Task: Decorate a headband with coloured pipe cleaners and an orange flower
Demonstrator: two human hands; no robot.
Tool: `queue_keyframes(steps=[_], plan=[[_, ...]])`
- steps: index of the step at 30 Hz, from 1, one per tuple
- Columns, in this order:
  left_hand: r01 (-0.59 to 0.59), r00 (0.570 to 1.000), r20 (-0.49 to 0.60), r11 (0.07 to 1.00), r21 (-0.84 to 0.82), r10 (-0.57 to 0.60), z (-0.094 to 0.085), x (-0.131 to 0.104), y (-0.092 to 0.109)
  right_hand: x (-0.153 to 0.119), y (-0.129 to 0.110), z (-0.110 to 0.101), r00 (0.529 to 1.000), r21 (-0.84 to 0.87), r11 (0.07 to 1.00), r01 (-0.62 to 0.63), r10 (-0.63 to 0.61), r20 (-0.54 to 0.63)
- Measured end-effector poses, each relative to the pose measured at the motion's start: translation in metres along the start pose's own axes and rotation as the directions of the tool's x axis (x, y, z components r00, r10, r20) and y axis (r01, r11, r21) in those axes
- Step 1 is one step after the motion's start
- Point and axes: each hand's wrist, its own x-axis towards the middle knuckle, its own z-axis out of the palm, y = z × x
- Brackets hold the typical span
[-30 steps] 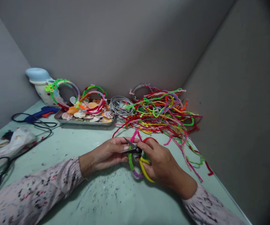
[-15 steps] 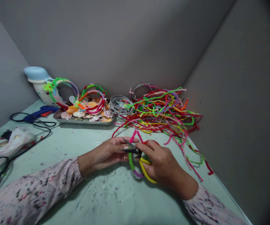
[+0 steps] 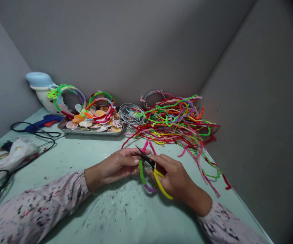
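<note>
My left hand point(image 3: 122, 165) pinches a fuzzy pipe-cleaner piece point(image 3: 142, 174), green with a purple stretch that curves down toward the table. Pink ends point(image 3: 145, 146) stick up beyond my fingertips. In my right hand point(image 3: 174, 174) are scissors point(image 3: 159, 179) with yellow handles and dark blades, which point up and left across the piece beside my left fingertips. The blades look nearly closed. Part of the piece is hidden behind the scissors and my right fingers.
A metal tray point(image 3: 93, 133) of shells holds pipe-cleaner rings point(image 3: 100, 110). Right of it lie coiled wire point(image 3: 132, 114) and a heap of colourful pipe cleaners point(image 3: 177, 118). Leftward are a cup point(image 3: 44, 95), a blue glue gun point(image 3: 43, 122), a black cable point(image 3: 53, 144) and a plastic bag point(image 3: 21, 150).
The scissor blades have come together from a wider opening, and the handles have shifted slightly right and down with my right hand. My left hand has barely moved.
</note>
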Motion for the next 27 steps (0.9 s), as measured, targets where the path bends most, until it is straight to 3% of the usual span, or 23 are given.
queue_keyframes(steps=[6,15,27], plan=[[0.006,1.000,0.003,0.999,0.035,-0.006,-0.001,0.000,0.000,0.000,0.001,-0.001,0.999,0.005,1.000,-0.028,0.028,0.035],[-0.003,1.000,-0.004,0.997,0.083,0.003,-0.001,-0.001,-0.001,-0.002,-0.004,-0.003,0.997,-0.264,0.961,0.078,-0.068,0.046],[-0.007,0.997,-0.070,0.999,0.037,0.010,0.000,0.000,-0.002,-0.003,-0.006,-0.010,0.995,-0.349,0.933,0.086,-0.066,0.068]])
